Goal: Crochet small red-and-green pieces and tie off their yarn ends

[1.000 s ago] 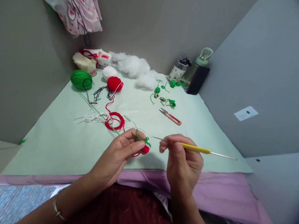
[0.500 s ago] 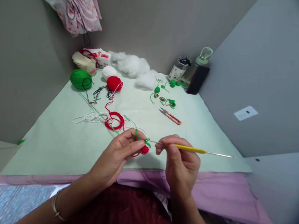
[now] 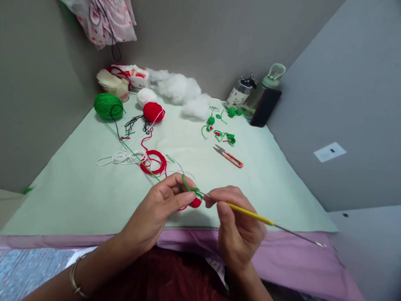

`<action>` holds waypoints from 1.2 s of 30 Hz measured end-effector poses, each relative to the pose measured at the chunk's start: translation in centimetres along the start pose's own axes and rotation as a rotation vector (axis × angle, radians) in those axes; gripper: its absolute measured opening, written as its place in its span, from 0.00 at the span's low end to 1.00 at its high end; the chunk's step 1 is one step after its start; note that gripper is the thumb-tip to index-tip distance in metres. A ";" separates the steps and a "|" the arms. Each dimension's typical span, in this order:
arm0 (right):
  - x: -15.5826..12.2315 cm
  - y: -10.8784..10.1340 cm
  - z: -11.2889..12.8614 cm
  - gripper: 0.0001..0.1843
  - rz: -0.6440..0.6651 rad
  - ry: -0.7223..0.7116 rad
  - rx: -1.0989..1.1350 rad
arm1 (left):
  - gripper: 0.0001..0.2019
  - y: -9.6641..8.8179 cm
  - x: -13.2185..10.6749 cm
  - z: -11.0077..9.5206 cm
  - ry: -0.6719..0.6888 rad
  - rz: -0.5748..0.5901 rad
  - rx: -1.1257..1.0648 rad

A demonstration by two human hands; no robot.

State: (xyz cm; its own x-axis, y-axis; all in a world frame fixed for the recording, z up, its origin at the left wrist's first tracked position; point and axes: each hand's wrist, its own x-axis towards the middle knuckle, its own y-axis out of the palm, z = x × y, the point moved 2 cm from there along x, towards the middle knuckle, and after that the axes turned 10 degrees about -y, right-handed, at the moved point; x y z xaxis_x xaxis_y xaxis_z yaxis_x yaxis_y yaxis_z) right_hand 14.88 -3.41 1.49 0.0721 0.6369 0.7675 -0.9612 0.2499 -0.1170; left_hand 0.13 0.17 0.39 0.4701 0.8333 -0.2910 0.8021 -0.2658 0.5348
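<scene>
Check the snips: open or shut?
Open. The snips lie with their two blade tips apart, a narrow gap showing between them.

- Light moderate, diffuse, cool; bench [image 3: 183, 142] pale, fairly evenly lit.
- Right wall [image 3: 362, 104] lighter, bluish; left wall [image 3: 26, 88] duller grey.
- Faint, soft-edged shadow on bench between the 2 hands [image 3: 156, 207].
- Small glint at outer metal end of yellow hook [image 3: 251, 213].
- Area below bench at lower right: dim, detail lost.
- Black vignette along right edge, heaviest at upper corner.
- Wide-angle stretch toward edges.
- Stitches on the crocheted piece [image 3: 195, 202] too small to resolve.
</scene>
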 end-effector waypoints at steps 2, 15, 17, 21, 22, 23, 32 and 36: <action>0.0 0.0 -0.1 0.14 0.004 0.011 0.020 | 0.06 0.0 0.0 0.0 0.004 0.011 0.003; 0.0 -0.2 -0.5 0.14 0.120 0.055 0.092 | 0.31 -0.4 0.2 -0.1 -0.067 0.114 -0.034; -0.1 0.0 -0.8 0.14 0.119 0.069 0.129 | 0.31 -0.3 0.2 0.0 -0.071 0.124 -0.022; -0.3 0.2 -1.6 0.10 -0.047 0.180 0.269 | 0.27 -0.3 0.3 0.0 -0.045 0.078 -0.012; -0.3 0.2 -1.8 0.09 -0.090 0.216 0.298 | 0.25 -0.3 0.2 -0.1 -0.035 0.057 -0.009; -0.3 0.3 -2.0 0.08 -0.121 0.248 0.328 | 0.24 -0.4 0.2 -0.2 -0.026 0.037 -0.004; 0.1 0.5 -2.3 0.08 -0.069 0.304 0.429 | 0.34 -0.3 -0.2 -0.3 -0.012 -0.001 0.004; -0.1 0.3 -2.2 0.09 -0.004 0.255 0.382 | 0.39 -0.2 -0.3 -0.5 -0.043 0.044 0.016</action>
State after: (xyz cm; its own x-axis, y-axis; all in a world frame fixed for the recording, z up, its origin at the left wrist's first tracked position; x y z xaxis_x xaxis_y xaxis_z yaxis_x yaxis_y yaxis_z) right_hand 15.16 -1.77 0.01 0.0930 0.8075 0.5825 -0.9866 -0.0040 0.1630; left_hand -0.40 0.20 0.77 0.5201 0.7991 -0.3017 0.7861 -0.3096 0.5350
